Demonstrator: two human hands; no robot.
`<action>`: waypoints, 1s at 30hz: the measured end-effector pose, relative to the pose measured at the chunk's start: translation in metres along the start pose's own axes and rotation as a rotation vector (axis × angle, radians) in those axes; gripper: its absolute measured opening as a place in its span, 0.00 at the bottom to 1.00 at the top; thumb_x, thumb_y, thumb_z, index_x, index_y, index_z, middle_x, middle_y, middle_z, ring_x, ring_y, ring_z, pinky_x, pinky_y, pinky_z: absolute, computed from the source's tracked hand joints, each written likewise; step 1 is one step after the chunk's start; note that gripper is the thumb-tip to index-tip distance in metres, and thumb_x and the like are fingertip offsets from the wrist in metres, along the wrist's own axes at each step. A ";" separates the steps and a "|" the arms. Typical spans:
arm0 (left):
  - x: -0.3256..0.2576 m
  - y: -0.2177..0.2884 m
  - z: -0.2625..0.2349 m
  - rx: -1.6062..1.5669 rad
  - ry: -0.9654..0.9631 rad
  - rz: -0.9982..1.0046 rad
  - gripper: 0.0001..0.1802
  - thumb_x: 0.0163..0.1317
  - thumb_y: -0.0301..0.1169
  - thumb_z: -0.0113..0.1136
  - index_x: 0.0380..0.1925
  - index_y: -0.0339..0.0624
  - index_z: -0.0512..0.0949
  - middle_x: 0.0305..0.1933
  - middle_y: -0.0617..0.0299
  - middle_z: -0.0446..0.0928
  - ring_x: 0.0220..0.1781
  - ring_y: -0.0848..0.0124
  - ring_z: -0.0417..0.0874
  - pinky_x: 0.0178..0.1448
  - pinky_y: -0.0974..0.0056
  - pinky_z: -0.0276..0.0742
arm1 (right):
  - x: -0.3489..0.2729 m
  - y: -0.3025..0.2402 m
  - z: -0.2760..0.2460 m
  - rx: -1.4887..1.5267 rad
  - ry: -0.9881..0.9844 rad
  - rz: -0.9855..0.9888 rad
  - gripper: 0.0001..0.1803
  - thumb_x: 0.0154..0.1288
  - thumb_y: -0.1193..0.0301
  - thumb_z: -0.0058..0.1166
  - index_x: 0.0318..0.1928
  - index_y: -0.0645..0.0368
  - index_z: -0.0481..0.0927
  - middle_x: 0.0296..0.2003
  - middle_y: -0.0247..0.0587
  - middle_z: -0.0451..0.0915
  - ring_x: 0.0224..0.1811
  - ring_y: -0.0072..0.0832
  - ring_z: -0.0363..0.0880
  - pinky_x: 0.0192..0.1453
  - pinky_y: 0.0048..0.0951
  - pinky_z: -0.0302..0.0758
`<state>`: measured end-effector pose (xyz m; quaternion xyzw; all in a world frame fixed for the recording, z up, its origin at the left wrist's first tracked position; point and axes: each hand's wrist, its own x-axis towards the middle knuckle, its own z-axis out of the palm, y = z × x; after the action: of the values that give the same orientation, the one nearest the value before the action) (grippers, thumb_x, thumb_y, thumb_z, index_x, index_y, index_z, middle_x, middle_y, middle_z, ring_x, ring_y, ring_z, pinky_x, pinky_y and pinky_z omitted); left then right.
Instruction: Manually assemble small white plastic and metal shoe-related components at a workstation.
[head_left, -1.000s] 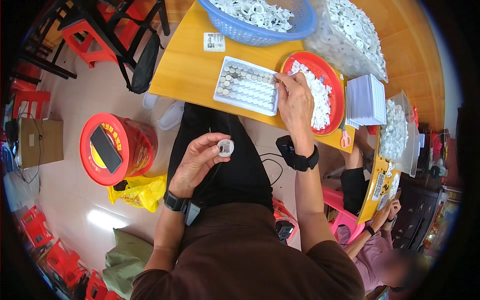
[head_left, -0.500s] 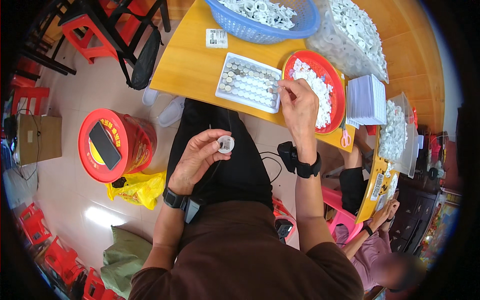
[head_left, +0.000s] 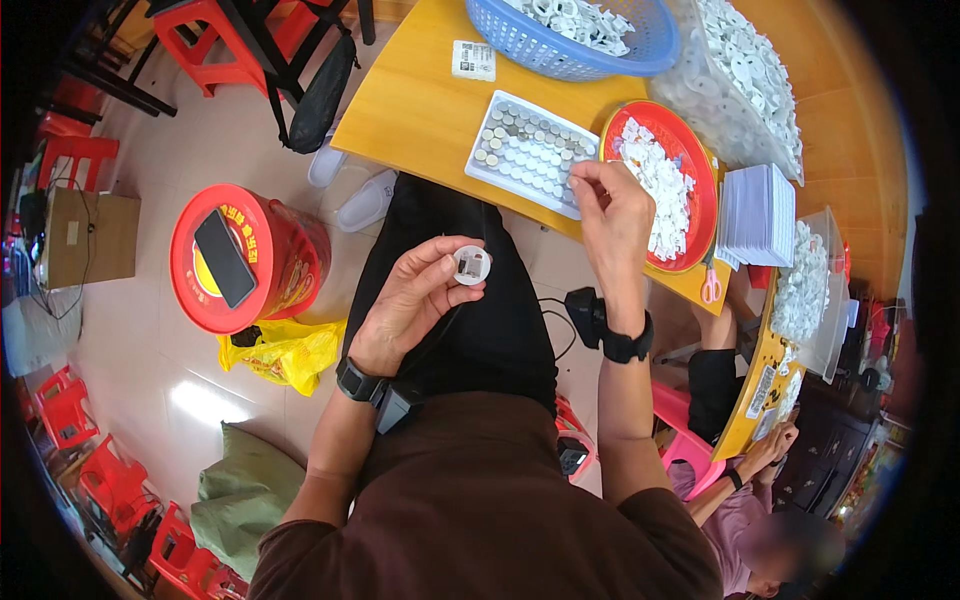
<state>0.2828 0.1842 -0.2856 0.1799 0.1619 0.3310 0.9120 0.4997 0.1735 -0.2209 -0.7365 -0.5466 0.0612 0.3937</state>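
My left hand (head_left: 415,300) is raised over my lap and pinches a small round white disc part (head_left: 471,265) between thumb and fingertips. My right hand (head_left: 612,215) hovers at the table's near edge, fingers pinched together over the right end of a white tray (head_left: 500,172) filled with rows of small round silver pieces. Whether a piece sits in those fingers is too small to tell. A red round dish (head_left: 706,215) heaped with small white parts lies just right of that hand.
A blue basket (head_left: 560,55) and a clear bag of white parts (head_left: 745,80) sit at the far side of the yellow table (head_left: 410,100). A stack of white sheets (head_left: 757,215) and scissors (head_left: 709,285) lie right. A red bucket with a phone (head_left: 235,260) stands left. Another person (head_left: 760,500) sits lower right.
My right hand has drawn back from the red dish toward the tray's right end and closed into a pinch. My left hand has kept the white disc, nearly still.
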 end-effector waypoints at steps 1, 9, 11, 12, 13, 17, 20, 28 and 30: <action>0.000 -0.001 0.000 -0.005 0.002 -0.005 0.16 0.64 0.29 0.53 0.50 0.34 0.72 0.44 0.57 0.77 0.42 0.70 0.81 0.48 0.65 0.81 | -0.005 -0.006 -0.002 0.000 -0.002 0.000 0.05 0.51 0.81 0.57 0.31 0.64 0.80 0.25 0.45 0.77 0.25 0.35 0.76 0.31 0.30 0.72; -0.008 -0.005 -0.004 -0.014 0.042 0.039 0.14 0.63 0.28 0.53 0.48 0.35 0.74 0.44 0.57 0.77 0.42 0.70 0.81 0.48 0.66 0.81 | -0.068 -0.045 0.023 0.294 -0.230 -0.077 0.07 0.51 0.81 0.58 0.32 0.61 0.78 0.26 0.40 0.75 0.26 0.33 0.74 0.29 0.29 0.71; -0.008 -0.006 -0.002 0.036 0.092 0.072 0.13 0.63 0.26 0.54 0.47 0.36 0.75 0.44 0.58 0.78 0.43 0.71 0.81 0.48 0.66 0.81 | -0.075 -0.046 0.028 0.248 -0.146 -0.160 0.08 0.49 0.82 0.59 0.32 0.60 0.78 0.26 0.39 0.74 0.27 0.36 0.73 0.28 0.32 0.71; -0.009 -0.006 -0.002 0.035 0.091 0.072 0.13 0.63 0.26 0.54 0.47 0.36 0.75 0.44 0.58 0.78 0.43 0.71 0.81 0.48 0.66 0.81 | -0.077 -0.046 0.029 0.247 -0.147 -0.160 0.08 0.49 0.82 0.59 0.32 0.60 0.78 0.26 0.39 0.74 0.27 0.36 0.73 0.28 0.32 0.71; -0.010 -0.006 -0.002 0.061 0.096 0.073 0.13 0.62 0.26 0.55 0.46 0.37 0.75 0.44 0.59 0.78 0.44 0.71 0.80 0.48 0.66 0.81 | -0.079 -0.046 0.030 0.217 -0.128 -0.194 0.09 0.48 0.82 0.59 0.32 0.60 0.78 0.26 0.38 0.74 0.27 0.36 0.73 0.28 0.32 0.71; -0.015 -0.005 0.001 0.115 0.087 0.073 0.13 0.61 0.26 0.56 0.46 0.38 0.76 0.44 0.60 0.78 0.45 0.73 0.80 0.49 0.66 0.80 | -0.084 -0.050 0.032 0.132 -0.063 -0.298 0.09 0.48 0.82 0.59 0.32 0.59 0.78 0.27 0.37 0.73 0.28 0.34 0.73 0.28 0.32 0.71; -0.018 -0.005 0.001 0.120 0.098 0.079 0.13 0.61 0.26 0.57 0.46 0.38 0.76 0.44 0.60 0.78 0.45 0.74 0.80 0.49 0.66 0.79 | -0.088 -0.052 0.034 0.086 -0.043 -0.331 0.09 0.47 0.82 0.59 0.32 0.59 0.78 0.27 0.36 0.73 0.27 0.34 0.73 0.27 0.31 0.71; -0.025 -0.007 -0.001 0.199 0.147 0.084 0.11 0.60 0.25 0.57 0.43 0.39 0.78 0.43 0.61 0.78 0.43 0.74 0.80 0.48 0.67 0.80 | -0.095 -0.051 0.041 0.193 -0.065 -0.246 0.09 0.47 0.83 0.58 0.31 0.60 0.77 0.26 0.37 0.72 0.26 0.36 0.72 0.27 0.33 0.70; -0.026 -0.009 -0.005 0.198 0.156 0.085 0.10 0.60 0.25 0.57 0.43 0.39 0.78 0.43 0.61 0.78 0.43 0.74 0.80 0.48 0.67 0.80 | -0.097 -0.053 0.042 0.181 -0.073 -0.256 0.08 0.48 0.83 0.58 0.31 0.61 0.77 0.26 0.38 0.72 0.26 0.36 0.72 0.28 0.33 0.70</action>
<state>0.2664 0.1619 -0.2893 0.2494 0.2566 0.3648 0.8596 0.3992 0.1175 -0.2485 -0.6197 -0.6421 0.0866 0.4430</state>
